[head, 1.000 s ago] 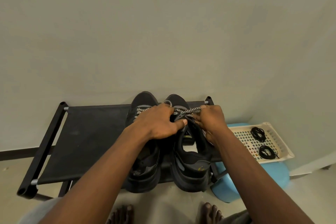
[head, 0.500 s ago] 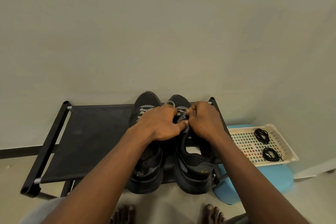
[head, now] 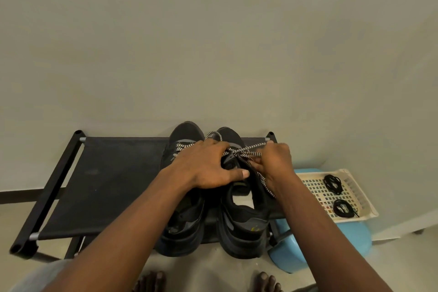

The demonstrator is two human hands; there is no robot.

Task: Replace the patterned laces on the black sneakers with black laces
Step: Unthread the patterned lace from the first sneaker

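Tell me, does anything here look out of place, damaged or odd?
Nothing looks damaged or spilled. Only the patterned lace on the right sneaker lies loose and untied, pinched in the right hand.

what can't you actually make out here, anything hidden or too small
Head view:
- eyelets of the right sneaker: covered by the left hand and right hand, so how far the patterned lace is unthreaded is unclear
- lacing of the left sneaker: mostly under the left hand
- black laces in the basket: too small to judge their tips
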